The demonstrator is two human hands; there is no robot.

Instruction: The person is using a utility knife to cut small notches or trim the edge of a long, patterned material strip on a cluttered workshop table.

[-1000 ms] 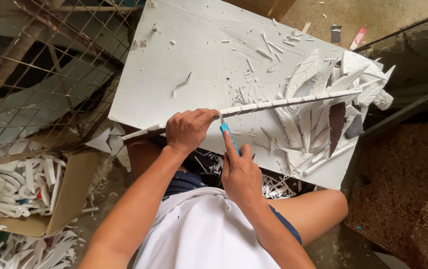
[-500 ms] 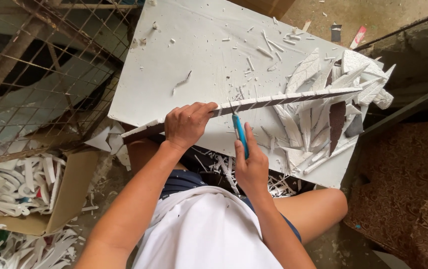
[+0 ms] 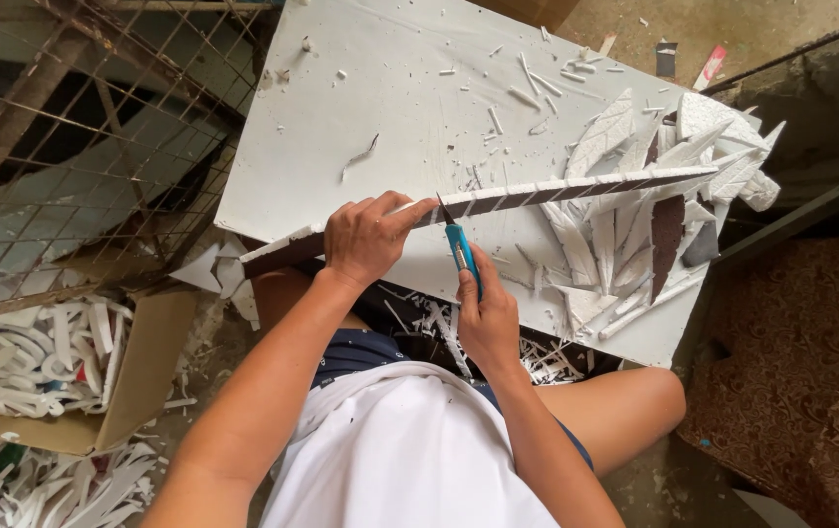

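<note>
My left hand (image 3: 368,238) grips a long thin white strip (image 3: 556,188) with a brown underside, held edge-up across a white board (image 3: 409,108). My right hand (image 3: 487,313) holds a blue craft knife (image 3: 460,246) upright, its blade tip touching the strip just right of my left thumb. The strip runs from the board's near left corner to a heap of white leaf-shaped cutouts (image 3: 649,196) at the right.
A cardboard box (image 3: 136,372) of white cut shapes sits low at the left. Wire mesh (image 3: 77,117) fills the upper left. White scraps litter the floor under the board. A brown patterned cushion (image 3: 800,372) lies at the right.
My right hand has moved the knife rightward along the strip and up, from beside my left hand to the strip's edge. My left hand keeps its grip.
</note>
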